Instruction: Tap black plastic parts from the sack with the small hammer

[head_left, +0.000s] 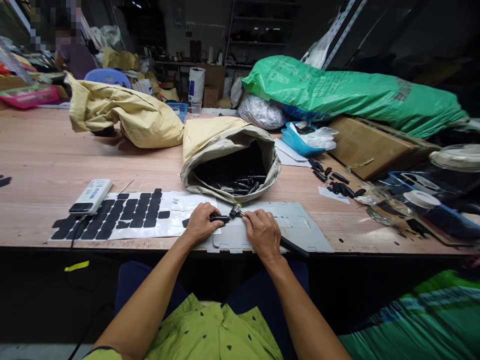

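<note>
**Q:** What are the hands doing?

**A:** The left hand (200, 223) is closed around a small black part (219, 218), holding it over a grey sheet (300, 225) at the near edge of the table (45, 160). The right hand (263, 233) grips a tool (237, 212), and its tip meets the end of that part.

**Q:** And around them?

**A:** Just behind, an open sack (228, 145) holds more black parts. To the left lies a white sheet of black pads (123, 215), with a remote control (91, 196) on its far corner.
</note>
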Demonstrator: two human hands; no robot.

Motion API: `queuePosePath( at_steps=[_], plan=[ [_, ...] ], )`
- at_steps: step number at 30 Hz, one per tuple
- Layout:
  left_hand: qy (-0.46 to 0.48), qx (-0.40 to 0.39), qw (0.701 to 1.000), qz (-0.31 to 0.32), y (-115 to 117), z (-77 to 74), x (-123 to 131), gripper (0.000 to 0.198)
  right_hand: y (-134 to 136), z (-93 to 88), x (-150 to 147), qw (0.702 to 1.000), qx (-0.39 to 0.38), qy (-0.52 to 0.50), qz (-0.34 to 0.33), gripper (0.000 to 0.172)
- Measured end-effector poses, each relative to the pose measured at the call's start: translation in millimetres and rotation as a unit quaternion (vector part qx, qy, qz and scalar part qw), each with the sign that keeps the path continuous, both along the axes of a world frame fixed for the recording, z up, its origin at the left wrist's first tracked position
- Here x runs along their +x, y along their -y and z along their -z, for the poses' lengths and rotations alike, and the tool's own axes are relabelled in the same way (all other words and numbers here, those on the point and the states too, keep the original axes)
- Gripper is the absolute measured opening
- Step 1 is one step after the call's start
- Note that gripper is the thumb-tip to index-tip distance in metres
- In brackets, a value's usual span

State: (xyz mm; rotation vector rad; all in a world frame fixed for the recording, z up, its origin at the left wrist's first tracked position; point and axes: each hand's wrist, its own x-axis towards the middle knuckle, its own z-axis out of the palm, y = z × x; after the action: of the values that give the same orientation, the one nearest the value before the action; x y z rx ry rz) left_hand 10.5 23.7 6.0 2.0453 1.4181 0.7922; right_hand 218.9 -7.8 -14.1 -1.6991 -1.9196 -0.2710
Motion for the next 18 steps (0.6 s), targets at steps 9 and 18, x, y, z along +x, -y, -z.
queuePosePath(
  at_steps=[9,18],
  plan=[
    [-0.022,0.000,0.999,0.045,-0.6,-3.5,-4.9,0.014,-0.9,5.3,-0.1,0.999,-0.018,-0.040,0.015,0.016],
    [-0.064,0.054,0.976,0.202,77.0,-6.7,-2.5,0.014,-0.2,4.2,-1.3,0.998,-0.022,-0.050,0.020,0.016]
  ],
)
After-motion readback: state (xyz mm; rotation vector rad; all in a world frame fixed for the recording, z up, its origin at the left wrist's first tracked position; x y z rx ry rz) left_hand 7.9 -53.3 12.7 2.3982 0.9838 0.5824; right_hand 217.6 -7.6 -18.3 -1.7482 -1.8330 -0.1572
